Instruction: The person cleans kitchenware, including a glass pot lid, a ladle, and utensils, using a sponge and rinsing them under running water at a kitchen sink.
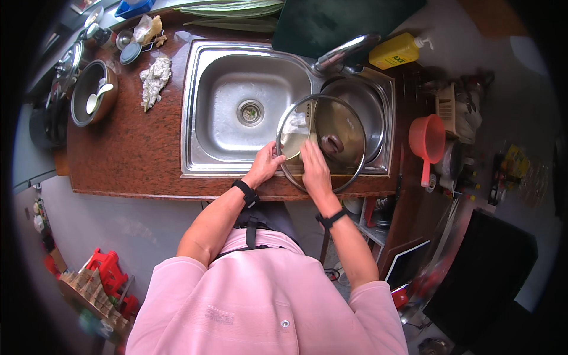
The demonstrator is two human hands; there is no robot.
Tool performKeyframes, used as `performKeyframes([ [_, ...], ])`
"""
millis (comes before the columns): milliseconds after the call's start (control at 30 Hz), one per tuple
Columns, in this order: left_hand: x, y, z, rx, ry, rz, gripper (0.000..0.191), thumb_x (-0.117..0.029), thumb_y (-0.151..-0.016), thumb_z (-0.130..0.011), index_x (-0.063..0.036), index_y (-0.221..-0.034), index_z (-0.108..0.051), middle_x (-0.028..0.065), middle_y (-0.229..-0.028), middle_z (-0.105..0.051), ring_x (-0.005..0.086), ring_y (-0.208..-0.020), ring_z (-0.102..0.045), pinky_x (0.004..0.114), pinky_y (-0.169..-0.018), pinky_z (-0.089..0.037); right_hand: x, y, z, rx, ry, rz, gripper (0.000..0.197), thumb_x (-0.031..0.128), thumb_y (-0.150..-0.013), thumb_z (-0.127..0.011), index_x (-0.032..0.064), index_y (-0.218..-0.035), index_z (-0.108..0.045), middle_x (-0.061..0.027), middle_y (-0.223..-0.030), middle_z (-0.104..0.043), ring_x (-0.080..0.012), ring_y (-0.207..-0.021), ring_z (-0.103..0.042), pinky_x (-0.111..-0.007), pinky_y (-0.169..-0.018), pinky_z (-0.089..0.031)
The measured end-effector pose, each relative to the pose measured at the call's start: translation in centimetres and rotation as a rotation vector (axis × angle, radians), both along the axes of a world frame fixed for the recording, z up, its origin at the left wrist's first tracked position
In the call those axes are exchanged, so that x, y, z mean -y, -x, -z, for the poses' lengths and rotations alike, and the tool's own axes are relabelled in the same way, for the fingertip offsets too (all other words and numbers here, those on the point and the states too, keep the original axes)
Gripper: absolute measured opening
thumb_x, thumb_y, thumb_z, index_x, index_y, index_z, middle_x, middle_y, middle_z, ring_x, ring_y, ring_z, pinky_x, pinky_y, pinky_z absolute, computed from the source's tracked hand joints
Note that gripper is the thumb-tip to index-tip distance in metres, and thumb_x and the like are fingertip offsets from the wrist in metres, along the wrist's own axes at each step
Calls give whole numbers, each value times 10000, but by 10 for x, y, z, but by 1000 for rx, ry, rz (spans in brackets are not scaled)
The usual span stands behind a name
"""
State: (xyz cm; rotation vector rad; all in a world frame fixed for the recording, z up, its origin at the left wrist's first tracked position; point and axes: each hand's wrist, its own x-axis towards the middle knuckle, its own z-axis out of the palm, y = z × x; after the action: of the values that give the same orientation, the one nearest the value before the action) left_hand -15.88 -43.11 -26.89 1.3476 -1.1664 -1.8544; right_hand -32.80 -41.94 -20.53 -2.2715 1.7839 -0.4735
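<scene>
A round glass pot lid (341, 155) with a metal rim is tilted over the right part of the sink. My left hand (266, 164) grips its left edge, thumb and fingers at the rim. My right hand (315, 168) lies over the glass with fingers stretched and close together; nothing shows in it, though its underside is hidden. A dark brown knob (332, 144) shows on the lid. A whitish patch appears in the glass, cloth or reflection I cannot tell. Beyond the lid, a round metal basin or pan (372, 95) occupies the right sink compartment.
The stainless steel sink bowl (222, 128) is at left, below a chrome faucet (346, 51). A yellow soap bottle (395, 51) and red dipper (427, 137) stand right. A crumpled white cloth (156, 82) and bowl with spoons (77, 100) lie left; long green gourds (235, 11) lie behind.
</scene>
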Motion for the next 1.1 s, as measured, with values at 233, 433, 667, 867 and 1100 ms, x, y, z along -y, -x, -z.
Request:
performKeyframes([
  [233, -2, 2, 12, -101, -9, -98, 231, 28, -870, -613, -9, -1082, -531, -16, -841, -572, 63, -741, -531, 232, -653, -471, 10, -24, 11, 48, -54, -27, 387, -39, -833, -513, -20, -1212, -587, -204, -1286, -585, -353, -1263, -508, -426, -1064, -412],
  [433, 14, -1, -7, -111, -180, -44, 311, -5, -858, -647, -12, -1148, -538, 25, -961, -652, 95, -841, -600, 258, -697, -500, -18, 12, -22, 42, 15, -118, 294, -25, -811, -552, 6, -1088, -646, -164, -1200, -623, -332, -1131, -583, -417, -967, -458],
  [667, 67, 0, 1, -545, -542, -205, 317, -78, -920, -567, -67, -1236, -569, 61, -1150, -650, 186, -1036, -628, 357, -917, -435, -9, 32, -48, -16, 293, 188, 295, -54, -831, -546, 23, -1100, -640, -147, -1193, -622, -330, -1116, -578, -438, -969, -442],
  [867, 85, 12, -8, -557, -618, -139, 251, -98, -947, -574, -82, -1197, -588, 29, -1085, -670, 181, -1019, -648, 332, -834, -478, -1, 40, -25, 220, 199, 328, 334, -103, -827, -500, 14, -1121, -608, -173, -1199, -606, -367, -1139, -565, -431, -980, -452],
  [1100, 76, 18, 12, -513, -604, -189, 122, -142, -908, -685, -42, -955, -632, 34, -814, -647, 144, -726, -622, 247, -603, -487, 0, 37, -27, 158, 230, 290, 347, -122, -814, -493, 20, -1109, -607, -175, -1199, -606, -370, -1137, -568, -422, -972, -462],
])
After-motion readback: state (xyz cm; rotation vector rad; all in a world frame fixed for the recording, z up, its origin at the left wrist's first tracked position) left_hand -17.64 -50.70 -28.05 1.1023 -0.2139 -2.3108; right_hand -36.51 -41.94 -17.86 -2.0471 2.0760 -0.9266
